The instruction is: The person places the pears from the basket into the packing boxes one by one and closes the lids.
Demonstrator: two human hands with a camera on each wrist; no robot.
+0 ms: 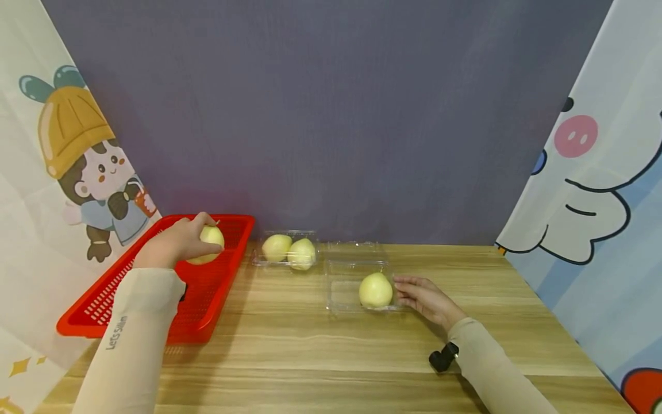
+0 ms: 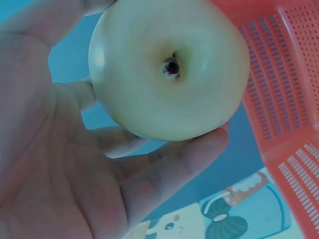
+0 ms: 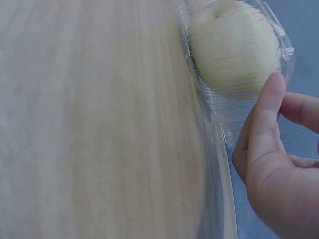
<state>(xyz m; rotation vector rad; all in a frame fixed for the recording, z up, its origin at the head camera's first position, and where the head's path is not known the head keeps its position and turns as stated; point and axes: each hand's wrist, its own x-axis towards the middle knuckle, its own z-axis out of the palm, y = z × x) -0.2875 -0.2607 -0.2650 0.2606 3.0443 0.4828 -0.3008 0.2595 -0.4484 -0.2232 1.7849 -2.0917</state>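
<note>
My left hand grips a pale yellow pear above the red basket. In the left wrist view, the bottom hollow of that pear faces the camera, and the fingers curl round its side. On the table, my right hand pinches the right edge of an open clear plastic box. One pear sits in the right part of this box, with its stem up. In the right wrist view, thumb and forefinger meet at the box wall beside the pear.
A second clear plastic box holding two pears stands behind and left, between the basket and the open box. A dark grey wall rises at the back of the wooden table. Printed cloths hang at both sides.
</note>
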